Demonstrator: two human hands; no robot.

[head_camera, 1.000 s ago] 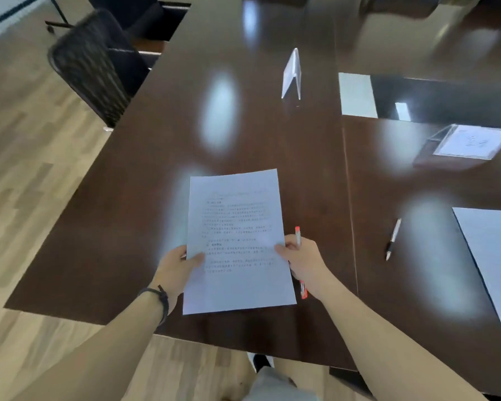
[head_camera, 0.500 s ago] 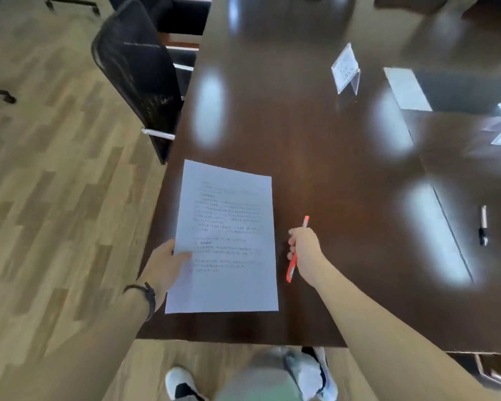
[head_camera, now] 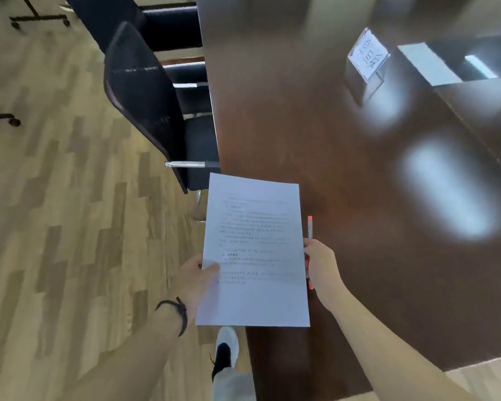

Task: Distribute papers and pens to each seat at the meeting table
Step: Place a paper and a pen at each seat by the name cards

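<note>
A printed white paper sheet [head_camera: 255,250] hangs over the left edge of the dark wooden meeting table [head_camera: 344,175], near its corner. My left hand [head_camera: 198,274] pinches the sheet's left side, thumb on top. My right hand [head_camera: 320,263] sits at the sheet's right edge and is closed around a red pen [head_camera: 309,227], whose tip points away from me. Whether the right hand also touches the paper is unclear.
A black mesh chair [head_camera: 148,102] is tucked at the table's left side just beyond the paper, with a second dark chair [head_camera: 156,21] behind it. A clear name-card stand [head_camera: 368,57] stands farther along the table. Wooden floor lies to the left; my foot [head_camera: 226,348] is below the paper.
The view has swung left along the table as I walk. The paper now overhangs the table's left edge, and my right hand with the pen has come back against the sheet's right side.
</note>
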